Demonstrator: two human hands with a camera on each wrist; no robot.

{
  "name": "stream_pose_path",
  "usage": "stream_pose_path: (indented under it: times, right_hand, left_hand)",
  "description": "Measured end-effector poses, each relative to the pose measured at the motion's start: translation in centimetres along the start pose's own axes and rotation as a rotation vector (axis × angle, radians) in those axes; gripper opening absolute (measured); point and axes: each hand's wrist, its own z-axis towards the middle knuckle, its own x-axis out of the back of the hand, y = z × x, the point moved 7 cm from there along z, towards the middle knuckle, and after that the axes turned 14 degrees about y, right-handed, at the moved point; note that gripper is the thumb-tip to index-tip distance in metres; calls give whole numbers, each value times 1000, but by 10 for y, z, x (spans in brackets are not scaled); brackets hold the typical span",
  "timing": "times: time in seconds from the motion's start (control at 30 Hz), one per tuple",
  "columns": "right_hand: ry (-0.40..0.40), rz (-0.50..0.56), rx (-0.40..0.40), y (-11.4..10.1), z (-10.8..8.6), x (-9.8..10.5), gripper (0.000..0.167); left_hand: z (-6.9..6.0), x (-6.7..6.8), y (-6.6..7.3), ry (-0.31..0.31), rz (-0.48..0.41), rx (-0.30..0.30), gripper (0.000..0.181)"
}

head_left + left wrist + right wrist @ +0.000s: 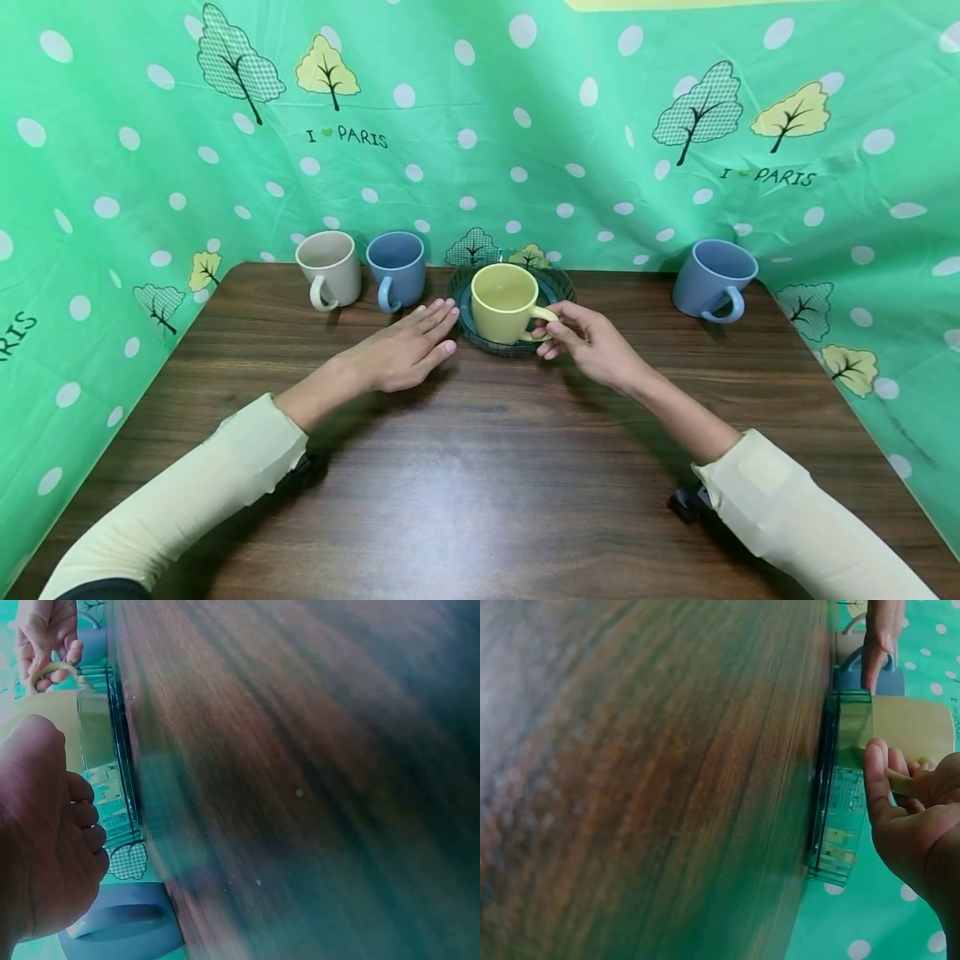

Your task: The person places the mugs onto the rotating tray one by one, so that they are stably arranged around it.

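Observation:
A yellow mug [501, 307] stands upright inside a clear greenish glass dish [564, 287] at the back middle of the table. My right hand [596, 346] pinches the mug's handle [900, 782] between thumb and fingers. Just left of the dish is my left hand [405, 346], palm down with its fingers straight, the fingertips close to the dish's rim. From the head view I cannot tell whether they touch it. The left wrist view shows the left hand [45, 832] beside the mug and dish, holding nothing.
Behind my left hand stand a blue mug [397, 271] and a whitish mug [330, 268] side by side. Another blue mug [715, 279] is at the back right corner of the brown wooden table [465, 467]. A green printed cloth [480, 117] hangs behind and along both sides.

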Motion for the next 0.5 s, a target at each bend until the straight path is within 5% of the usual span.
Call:
stream_pose_path:
  times: [0.5]
  right_hand:
    - [-1,-33,6,-3,-2,0,28]
  left_hand:
    - [1,0,0,-2,-4,3,68]
